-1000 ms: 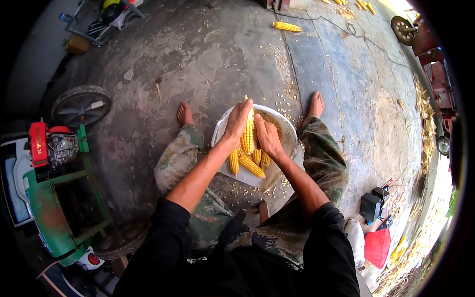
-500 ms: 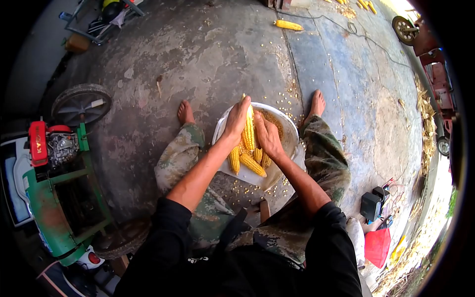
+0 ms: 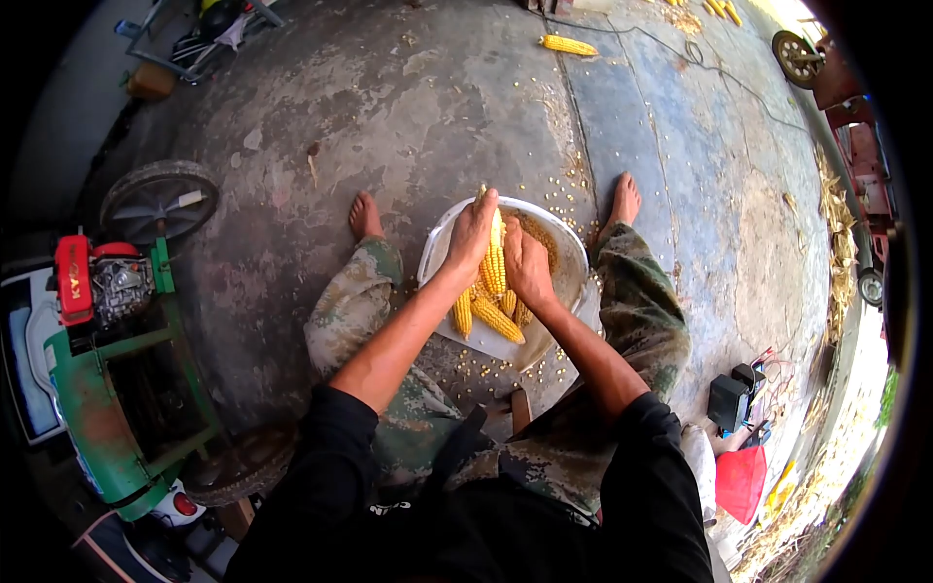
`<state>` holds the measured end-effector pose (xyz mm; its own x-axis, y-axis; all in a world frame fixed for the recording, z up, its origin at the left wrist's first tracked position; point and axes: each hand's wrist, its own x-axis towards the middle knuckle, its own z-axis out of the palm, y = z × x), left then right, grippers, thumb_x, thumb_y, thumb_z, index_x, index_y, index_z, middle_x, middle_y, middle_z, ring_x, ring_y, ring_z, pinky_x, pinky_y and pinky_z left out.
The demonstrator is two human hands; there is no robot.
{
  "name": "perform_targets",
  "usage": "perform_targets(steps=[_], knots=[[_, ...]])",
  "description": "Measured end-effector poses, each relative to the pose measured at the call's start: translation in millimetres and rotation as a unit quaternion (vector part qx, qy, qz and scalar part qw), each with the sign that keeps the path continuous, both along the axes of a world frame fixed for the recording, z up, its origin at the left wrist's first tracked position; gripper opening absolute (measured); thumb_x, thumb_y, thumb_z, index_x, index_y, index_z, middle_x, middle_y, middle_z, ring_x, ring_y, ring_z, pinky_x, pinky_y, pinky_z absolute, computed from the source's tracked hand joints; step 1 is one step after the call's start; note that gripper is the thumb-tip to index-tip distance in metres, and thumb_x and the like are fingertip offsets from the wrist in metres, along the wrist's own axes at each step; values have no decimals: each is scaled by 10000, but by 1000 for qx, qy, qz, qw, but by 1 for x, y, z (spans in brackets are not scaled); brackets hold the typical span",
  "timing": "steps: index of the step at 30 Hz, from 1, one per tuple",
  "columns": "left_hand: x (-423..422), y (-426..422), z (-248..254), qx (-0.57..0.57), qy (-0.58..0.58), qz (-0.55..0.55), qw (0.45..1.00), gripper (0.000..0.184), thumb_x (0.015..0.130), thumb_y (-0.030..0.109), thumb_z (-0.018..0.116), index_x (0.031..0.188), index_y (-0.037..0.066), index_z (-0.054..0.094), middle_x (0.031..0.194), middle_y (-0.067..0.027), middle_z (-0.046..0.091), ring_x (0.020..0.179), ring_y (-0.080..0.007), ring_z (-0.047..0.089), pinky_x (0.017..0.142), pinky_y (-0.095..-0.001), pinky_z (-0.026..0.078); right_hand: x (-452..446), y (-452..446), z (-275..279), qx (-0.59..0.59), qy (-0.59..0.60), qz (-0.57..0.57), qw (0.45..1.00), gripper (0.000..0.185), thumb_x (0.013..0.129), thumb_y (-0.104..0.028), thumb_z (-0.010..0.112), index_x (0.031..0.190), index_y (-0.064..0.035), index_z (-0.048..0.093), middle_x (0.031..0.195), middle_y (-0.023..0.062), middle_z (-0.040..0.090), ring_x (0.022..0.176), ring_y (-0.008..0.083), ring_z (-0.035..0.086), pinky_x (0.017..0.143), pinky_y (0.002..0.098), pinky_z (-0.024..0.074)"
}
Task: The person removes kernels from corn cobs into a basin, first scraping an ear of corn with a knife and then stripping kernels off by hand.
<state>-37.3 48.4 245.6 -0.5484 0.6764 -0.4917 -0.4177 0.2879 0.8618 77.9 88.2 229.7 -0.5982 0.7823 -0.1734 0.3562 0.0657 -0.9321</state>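
Observation:
Above a white basin (image 3: 431,241) between my feet, my left hand (image 3: 472,235) is wrapped round the upper part of a yellow corn cob (image 3: 495,260). My right hand (image 3: 528,266) is closed against the right side of the same cob, its fingers curled and the fingertips hidden. The cob stands steeply tilted, its tip poking out past my left hand. Other corn cobs (image 3: 497,321) lie in the near part of the basin beneath my hands. Loose kernels (image 3: 540,235) fill part of its far right side.
Scattered kernels (image 3: 483,371) lie on the concrete around the basin. One corn cob (image 3: 568,46) rests farther off by a cable (image 3: 632,31). A green machine with a red engine (image 3: 92,277) stands at left. Black boxes (image 3: 729,402) and a red object (image 3: 741,483) are at right.
Both hands and the cob have shifted very slightly to the right. My right hand has turned a little against the cob, and the grip stays on it.

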Motion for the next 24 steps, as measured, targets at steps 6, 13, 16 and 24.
perform_targets(steps=[6, 13, 16, 24], knots=[[-10, 2, -18, -9, 64, -14, 998, 512, 972, 489, 580, 1081, -11, 581, 958, -110, 692, 850, -166, 654, 730, -287, 513, 7, 21, -13, -38, -19, -10, 999, 457, 1035, -344, 394, 1046, 48, 628, 767, 254, 630, 756, 392, 660, 683, 478, 523], [-18, -6, -25, -104, 285, -80, 949, 611, 926, 506, 594, 1027, -94, 535, 925, -314, 664, 910, -474, 654, 788, -486, 514, 10, 36, -11, -157, 13, 82, 984, 449, 1000, -316, 474, 1138, 80, 635, 891, 144, 671, 807, 213, 680, 672, 350, 596], [-20, -3, -20, -105, 310, -79, 941, 581, 924, 506, 609, 1026, -62, 538, 877, -247, 685, 822, -391, 685, 740, -450, 531, 12, 40, -5, -146, -6, 65, 987, 417, 995, -296, 483, 1096, 76, 641, 849, 129, 671, 768, 197, 681, 663, 339, 579], [-24, -2, 8, 2, -45, 7, 999, 387, 911, 385, 709, 1027, 54, 545, 775, -56, 616, 661, -156, 642, 593, -300, 556, 13, 46, 18, -114, 39, 98, 988, 394, 1033, -212, 412, 1226, 97, 564, 1011, 162, 708, 891, 219, 707, 820, 311, 558]])
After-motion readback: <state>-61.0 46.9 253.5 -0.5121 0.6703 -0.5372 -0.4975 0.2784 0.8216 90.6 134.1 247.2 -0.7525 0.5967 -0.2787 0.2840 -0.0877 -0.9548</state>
